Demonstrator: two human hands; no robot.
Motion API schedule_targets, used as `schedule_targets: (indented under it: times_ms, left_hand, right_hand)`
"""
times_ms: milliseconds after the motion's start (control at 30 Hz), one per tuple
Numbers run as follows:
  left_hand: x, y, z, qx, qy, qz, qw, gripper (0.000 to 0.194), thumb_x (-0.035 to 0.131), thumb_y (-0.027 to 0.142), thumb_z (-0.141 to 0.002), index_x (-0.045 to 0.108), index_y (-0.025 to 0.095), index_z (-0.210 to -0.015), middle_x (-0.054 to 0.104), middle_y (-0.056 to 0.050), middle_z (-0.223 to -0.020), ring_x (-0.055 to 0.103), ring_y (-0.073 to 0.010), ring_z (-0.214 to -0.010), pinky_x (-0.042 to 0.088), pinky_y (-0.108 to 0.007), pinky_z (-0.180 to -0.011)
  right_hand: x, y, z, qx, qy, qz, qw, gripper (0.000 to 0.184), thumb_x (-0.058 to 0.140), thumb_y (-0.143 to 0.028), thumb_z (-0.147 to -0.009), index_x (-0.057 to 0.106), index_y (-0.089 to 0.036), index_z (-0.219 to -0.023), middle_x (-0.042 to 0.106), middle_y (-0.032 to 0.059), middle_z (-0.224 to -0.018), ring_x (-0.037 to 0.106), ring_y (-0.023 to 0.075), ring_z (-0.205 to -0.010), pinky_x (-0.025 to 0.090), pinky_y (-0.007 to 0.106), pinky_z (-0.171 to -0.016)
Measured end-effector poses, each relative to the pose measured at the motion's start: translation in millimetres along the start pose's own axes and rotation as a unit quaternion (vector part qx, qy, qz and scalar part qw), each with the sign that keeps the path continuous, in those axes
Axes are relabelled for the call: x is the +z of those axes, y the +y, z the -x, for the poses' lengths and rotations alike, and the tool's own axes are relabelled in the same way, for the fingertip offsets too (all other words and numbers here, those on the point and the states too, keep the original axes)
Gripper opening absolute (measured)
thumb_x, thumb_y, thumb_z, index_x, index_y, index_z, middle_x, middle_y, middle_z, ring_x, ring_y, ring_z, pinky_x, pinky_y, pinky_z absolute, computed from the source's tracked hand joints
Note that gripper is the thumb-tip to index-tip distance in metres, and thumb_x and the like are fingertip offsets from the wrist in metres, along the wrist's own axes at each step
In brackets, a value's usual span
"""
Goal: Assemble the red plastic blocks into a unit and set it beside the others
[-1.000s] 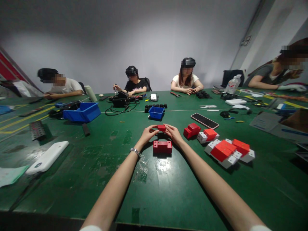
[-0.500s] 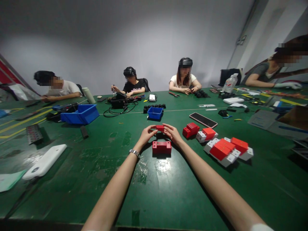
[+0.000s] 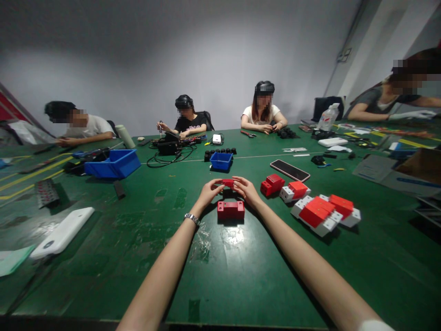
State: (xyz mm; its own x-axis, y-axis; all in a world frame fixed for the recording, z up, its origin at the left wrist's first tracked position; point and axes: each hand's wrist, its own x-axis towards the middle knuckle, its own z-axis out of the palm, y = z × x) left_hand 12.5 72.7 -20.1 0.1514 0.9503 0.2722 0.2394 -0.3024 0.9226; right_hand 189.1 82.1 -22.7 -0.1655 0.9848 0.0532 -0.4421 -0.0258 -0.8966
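My left hand point(image 3: 206, 193) and my right hand point(image 3: 249, 192) are closed on opposite ends of a small red block-shaped part point(image 3: 228, 183). They hold it between fingertips and thumbs, just above the table; the fingers partly hide it. Nearer to me, between my wrists, a red plastic housing point(image 3: 230, 210) with raised ends and a lower middle rests on the table. Right of my right hand sit another red block point(image 3: 272, 185) and several red-and-white modules point(image 3: 317, 215).
Ahead of my hands is a small blue bin point(image 3: 221, 161) with black knobs behind it. A phone point(image 3: 290, 170) lies to the right. On the left are a larger blue bin point(image 3: 115, 164) and a white power bank point(image 3: 64, 232). Several people sit around the green table.
The view has shifted slightly. Both hands keep their grip on the small red part, which seems turned a little. The housing and modules stay where they were.
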Motion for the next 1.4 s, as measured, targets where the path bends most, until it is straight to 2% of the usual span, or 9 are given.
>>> schedule_targets:
  times_ms: [533, 1233, 1400]
  left_hand:
    - [-0.5, -1.1, -0.4, -0.002, -0.003, 0.017, 1.0, 0.038, 0.063, 0.039, -0.075, 0.061, 0.012, -0.101, 0.066, -0.011, -0.101, 0.062, -0.0154, -0.074, 0.051, -0.03, -0.07]
    - [-0.2, -0.4, 0.0, -0.007, -0.013, 0.019, 1.0, 0.036, 0.063, 0.036, -0.075, 0.061, 0.011, -0.102, 0.066, -0.01, -0.098, 0.061, -0.0135, -0.069, 0.05, -0.028, -0.07]
    - [-0.6, -1.8, -0.4, -0.001, -0.015, 0.022, 1.0, 0.036, 0.063, 0.035, -0.075, 0.061, 0.011, -0.102, 0.066, -0.011, -0.098, 0.06, -0.0131, -0.068, 0.05, -0.028, -0.068]
  right_hand:
    - [-1.2, -0.3, 0.9, -0.001, 0.002, 0.015, 1.0, 0.032, 0.077, -0.033, -0.057, 0.065, -0.02, -0.084, 0.067, -0.0002, -0.075, 0.062, 0.0092, -0.061, 0.051, 0.02, -0.061]
    - [-1.1, 0.7, 0.6, 0.011, 0.013, 0.022, 1.0, 0.032, 0.076, -0.034, -0.057, 0.065, -0.018, -0.082, 0.064, -0.0013, -0.071, 0.06, 0.0078, -0.059, 0.049, 0.019, -0.06]
    - [-1.0, -0.4, 1.9, 0.009, 0.006, 0.024, 1.0, 0.033, 0.076, -0.034, -0.057, 0.065, -0.018, -0.083, 0.065, -0.0003, -0.077, 0.06, 0.0077, -0.061, 0.05, 0.02, -0.063]
